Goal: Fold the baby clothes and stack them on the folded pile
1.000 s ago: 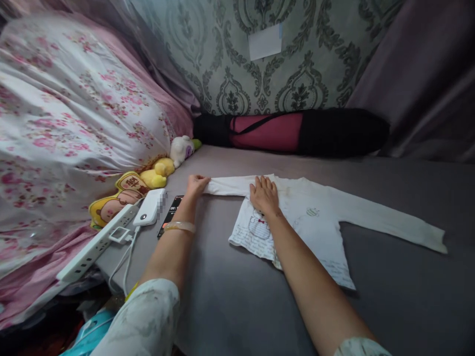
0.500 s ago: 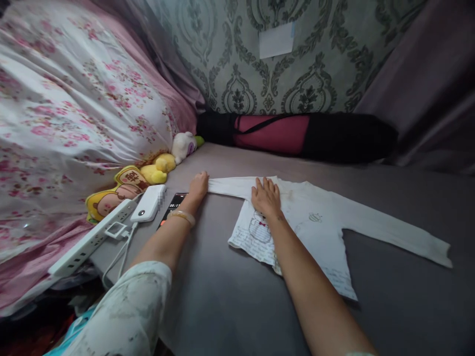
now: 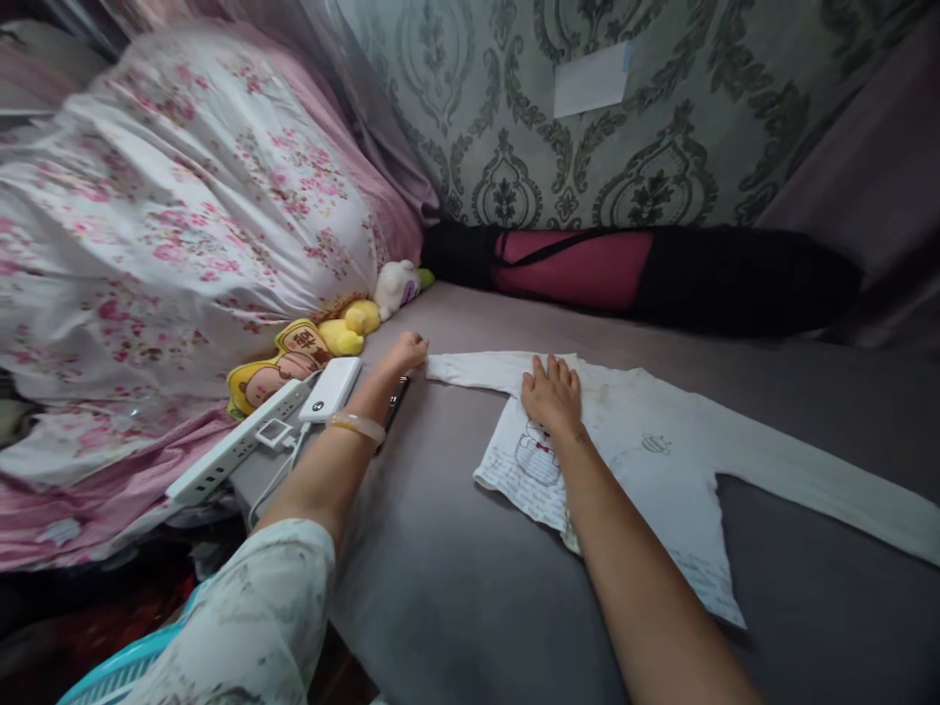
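Note:
A white long-sleeved shirt lies spread on the grey bed surface, with a small cartoon print, lines of writing near the hem and some yellowish stains. At the end of its left-hand sleeve, my left hand is closed at the cuff; the fingertips are partly hidden. My right hand lies flat on the shirt near the shoulder, fingers spread. A dark phone shows partly behind my left wrist, which wears a pale bangle.
Left of my arm are a white power strip, a white power bank with a cable, and yellow plush toys. A long black and red bag lies along the wall. A turquoise basket sits low at left.
The view has swung left, so things appear further right. My left hand stays at the cuff, now covering more of the phone. The right hand keeps its place on the shirt.

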Available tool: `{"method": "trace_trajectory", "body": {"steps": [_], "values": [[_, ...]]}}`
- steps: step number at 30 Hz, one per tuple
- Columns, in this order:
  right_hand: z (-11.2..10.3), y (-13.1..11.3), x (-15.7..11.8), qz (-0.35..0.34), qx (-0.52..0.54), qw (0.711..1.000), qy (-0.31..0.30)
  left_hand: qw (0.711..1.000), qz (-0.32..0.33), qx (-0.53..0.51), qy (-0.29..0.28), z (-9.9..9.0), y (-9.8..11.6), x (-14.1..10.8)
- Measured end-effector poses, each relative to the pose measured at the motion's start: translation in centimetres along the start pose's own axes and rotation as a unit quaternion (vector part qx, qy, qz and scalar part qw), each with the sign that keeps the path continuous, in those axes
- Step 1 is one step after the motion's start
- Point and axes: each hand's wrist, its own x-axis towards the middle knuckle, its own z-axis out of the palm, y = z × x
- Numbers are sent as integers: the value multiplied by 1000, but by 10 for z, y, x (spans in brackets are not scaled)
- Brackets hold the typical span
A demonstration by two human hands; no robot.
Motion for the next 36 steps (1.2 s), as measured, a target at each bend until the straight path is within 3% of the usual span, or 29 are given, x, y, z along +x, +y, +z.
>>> {"method": "trace_trajectory", "body": {"steps": [4, 9, 17, 21, 26, 32, 36], "values": [[0, 0, -1, -1, -1, 1000, 3, 998, -6, 47, -45, -6, 0, -19], [0, 0, 0, 4, 4, 1000, 5, 994, -21, 42, -96, 3, 9, -36], [-2, -1, -1, 4, 9, 1000, 6, 993, -16, 118, -12, 13, 2, -30], [-2, -1, -1, 3, 13, 1000, 0, 986, -18, 167, -16, 16, 2, -25], [-1, -1, -1, 6, 12, 1000, -3, 988, -41, 151, 10, 29, 6, -14], [-1, -1, -3, 0, 14, 1000, 14, 990, -30, 131, -33, 36, 10, -2], [-2, 0, -4, -3, 13, 1000, 9, 989, -4, 136, 49, 40, 14, -8]]}}
